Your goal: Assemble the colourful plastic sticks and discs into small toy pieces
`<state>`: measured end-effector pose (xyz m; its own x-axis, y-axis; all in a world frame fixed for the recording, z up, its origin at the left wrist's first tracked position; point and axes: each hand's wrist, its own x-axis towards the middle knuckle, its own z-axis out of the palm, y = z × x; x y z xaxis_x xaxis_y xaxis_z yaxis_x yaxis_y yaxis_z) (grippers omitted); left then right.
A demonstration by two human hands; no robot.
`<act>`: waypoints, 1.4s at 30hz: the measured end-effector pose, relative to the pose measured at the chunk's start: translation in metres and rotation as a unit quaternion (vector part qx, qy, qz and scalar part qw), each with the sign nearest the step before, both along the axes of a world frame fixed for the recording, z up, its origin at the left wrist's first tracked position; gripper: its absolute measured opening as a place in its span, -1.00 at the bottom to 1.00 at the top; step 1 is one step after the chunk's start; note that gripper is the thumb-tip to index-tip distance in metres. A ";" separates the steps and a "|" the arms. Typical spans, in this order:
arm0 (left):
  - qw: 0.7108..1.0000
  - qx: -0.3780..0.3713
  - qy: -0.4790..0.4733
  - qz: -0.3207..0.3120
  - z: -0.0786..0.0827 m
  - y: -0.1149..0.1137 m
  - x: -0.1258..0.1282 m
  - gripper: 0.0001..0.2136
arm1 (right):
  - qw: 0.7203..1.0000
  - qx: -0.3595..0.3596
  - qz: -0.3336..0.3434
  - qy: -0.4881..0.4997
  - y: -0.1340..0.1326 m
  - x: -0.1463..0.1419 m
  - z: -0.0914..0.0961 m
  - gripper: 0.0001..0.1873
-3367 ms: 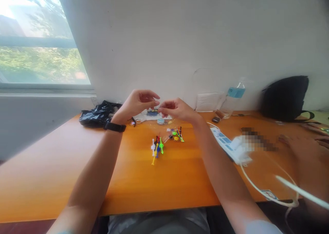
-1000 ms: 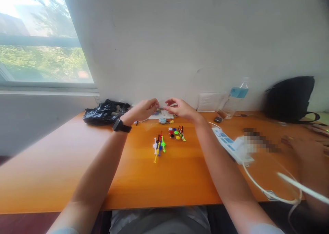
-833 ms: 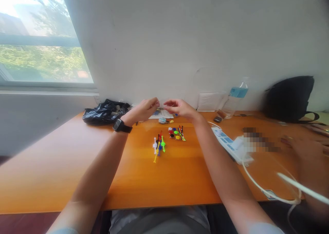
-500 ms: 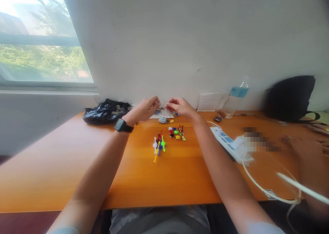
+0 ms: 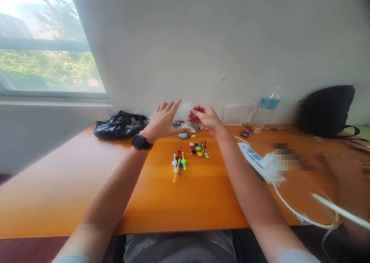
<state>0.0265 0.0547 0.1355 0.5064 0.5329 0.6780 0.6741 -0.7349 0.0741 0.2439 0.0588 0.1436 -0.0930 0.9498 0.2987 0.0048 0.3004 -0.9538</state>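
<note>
My left hand point(image 5: 164, 118) hovers at the far side of the orange table point(image 5: 86, 186), fingers stretched out and apart, holding nothing; a black watch point(image 5: 141, 142) is on its wrist. My right hand point(image 5: 204, 117) is closed in a pinch on a small clear plastic bag point(image 5: 183, 109) that hangs between the two hands. Just below them lie a small round grey-blue piece point(image 5: 182, 136) and a printed card point(image 5: 198, 127). Nearer me lie several coloured plastic sticks point(image 5: 178, 163) and coloured discs point(image 5: 197, 149).
A black plastic bag point(image 5: 117, 125) lies at the back left. A water bottle point(image 5: 263, 109), white packet point(image 5: 235, 114) and black bag point(image 5: 326, 109) stand along the wall. A white power strip point(image 5: 258, 163) with cable point(image 5: 291, 211) lies on the right, beside another person's hand point(image 5: 341, 168).
My left hand has opened, its fingers now spread, and both hands have risen slightly. The clear bag now shows between them, still pinched in my right hand.
</note>
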 end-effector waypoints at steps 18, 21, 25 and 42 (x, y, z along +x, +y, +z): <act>0.995 0.054 0.077 -0.031 -0.009 -0.022 0.036 -0.30 | 0.935 -0.126 0.332 -0.001 -0.017 0.005 0.004 -0.44; 0.994 0.068 0.066 -0.047 -0.010 -0.020 0.035 -0.15 | 0.924 -0.110 0.365 0.014 -0.017 0.006 0.002 -0.42; 0.994 0.091 0.039 -0.051 -0.011 -0.013 0.030 -0.13 | 0.927 -0.107 0.358 0.024 -0.019 0.008 0.006 -0.34; 0.994 0.081 0.049 -0.051 -0.015 -0.012 0.036 -0.16 | 0.935 -0.098 0.340 0.024 -0.028 -0.010 0.006 -0.45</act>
<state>0.0624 0.0423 0.1209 0.6202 0.3631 0.6954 0.5933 -0.7971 -0.1129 0.2336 0.0304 0.1495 -0.6866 0.7126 0.1444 -0.1674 0.0384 -0.9851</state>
